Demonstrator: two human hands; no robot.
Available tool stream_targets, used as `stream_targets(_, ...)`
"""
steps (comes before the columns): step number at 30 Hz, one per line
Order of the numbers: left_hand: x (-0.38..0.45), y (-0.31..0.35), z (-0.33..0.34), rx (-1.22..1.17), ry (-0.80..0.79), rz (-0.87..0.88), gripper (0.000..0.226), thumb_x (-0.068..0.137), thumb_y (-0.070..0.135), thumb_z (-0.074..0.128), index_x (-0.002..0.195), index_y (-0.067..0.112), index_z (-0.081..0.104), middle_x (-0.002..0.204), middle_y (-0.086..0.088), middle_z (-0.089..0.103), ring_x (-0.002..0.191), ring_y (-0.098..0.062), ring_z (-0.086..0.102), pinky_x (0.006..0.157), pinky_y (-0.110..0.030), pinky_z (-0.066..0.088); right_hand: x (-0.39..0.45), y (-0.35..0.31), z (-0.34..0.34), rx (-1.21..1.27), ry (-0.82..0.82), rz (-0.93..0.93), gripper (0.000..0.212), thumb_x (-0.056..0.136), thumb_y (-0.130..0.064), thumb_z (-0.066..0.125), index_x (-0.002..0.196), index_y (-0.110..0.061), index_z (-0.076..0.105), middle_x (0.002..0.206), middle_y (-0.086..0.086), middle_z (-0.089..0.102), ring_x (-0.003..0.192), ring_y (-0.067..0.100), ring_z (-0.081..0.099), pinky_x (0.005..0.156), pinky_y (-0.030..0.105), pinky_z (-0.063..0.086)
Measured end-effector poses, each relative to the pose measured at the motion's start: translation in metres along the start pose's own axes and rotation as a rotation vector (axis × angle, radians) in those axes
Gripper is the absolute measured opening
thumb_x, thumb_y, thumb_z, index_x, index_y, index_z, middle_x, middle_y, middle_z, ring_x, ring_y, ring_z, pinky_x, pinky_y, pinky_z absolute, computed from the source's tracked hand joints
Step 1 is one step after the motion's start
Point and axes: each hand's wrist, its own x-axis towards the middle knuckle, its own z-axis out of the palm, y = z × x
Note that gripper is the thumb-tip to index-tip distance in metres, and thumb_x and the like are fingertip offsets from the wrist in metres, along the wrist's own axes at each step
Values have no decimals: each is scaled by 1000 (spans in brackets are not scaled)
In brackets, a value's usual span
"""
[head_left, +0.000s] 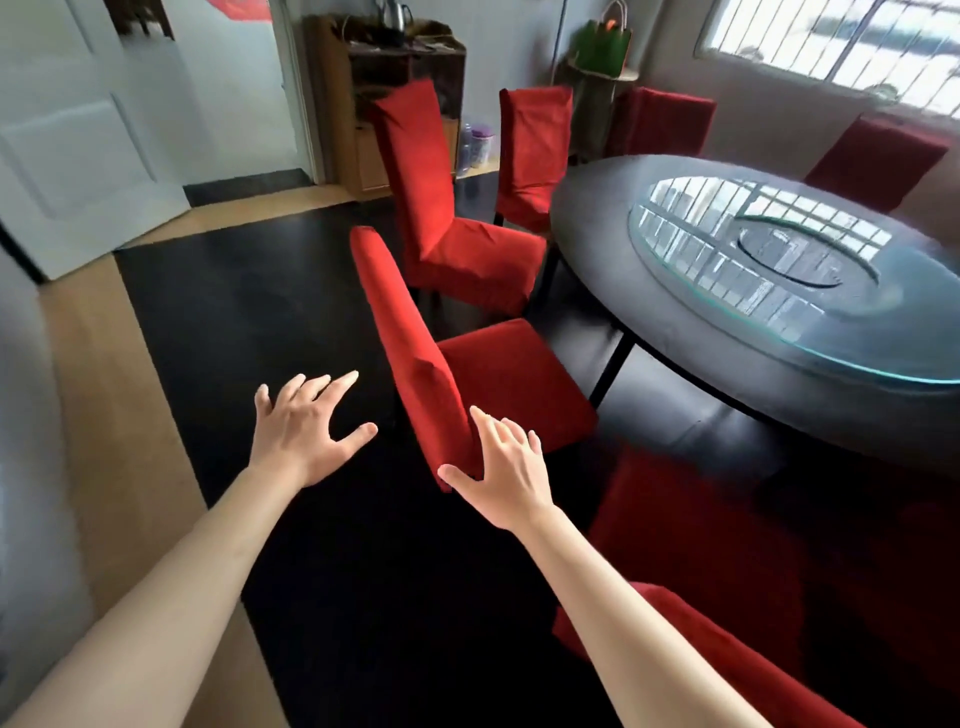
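So, looking down at a red chair (498, 374) parked on the dark floor (249, 322), seat turned toward the round worktop (597, 223) and near it. Got the right grip (511, 470) released, fingers fanned out right at the near corner of the backrest (410, 353), can't tell if actually touching. Got the left grip (306, 431) released too, spread over the floor just left of the chair, holding nothing. Spotting a second red chair (467, 254) just past it

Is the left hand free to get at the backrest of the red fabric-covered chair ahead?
Probably yes: the left hand is open just beside the red fabric-covered backrest, with nothing between them but dark floor.
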Motion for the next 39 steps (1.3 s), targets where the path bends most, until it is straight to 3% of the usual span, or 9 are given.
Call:
stream_targets(5,67,-44,-5,30,-25,58,75,84,70,43,149,37,25,152,-3,37,143,-25,22,113,-54,7,45,-36,18,-45,16,17,88,83,-65,53,152,-22,19,156,3,30,146,25,16,118,48,6)
stream_targets(15,208,-44,3,42,-9,302,73,85,68,42,149,37,25,151,-5,37,143,-26,24,113,-56,8,156,-37,25,-75,105,140,88,84,-64,56,153,-21,21,156,7,29,147,27,15,117,48,6)
stream_targets(26,342,-69,12,69,-51,342,72,86,68,42,149,35,28,149,-3,40,141,-25,28,112,-58,10,253,-36,37,-69,79,245,87,85,-66,51,153,-21,19,158,6,26,148,25,13,118,47,5)
stream_targets(39,446,-17,44,-3,-140,776,71,86,66,45,149,40,24,152,0,36,144,-23,21,114,-55,5,316,-48,60,-61,225,579,88,83,-65,54,152,-21,23,156,4,31,147,24,17,118,47,8)
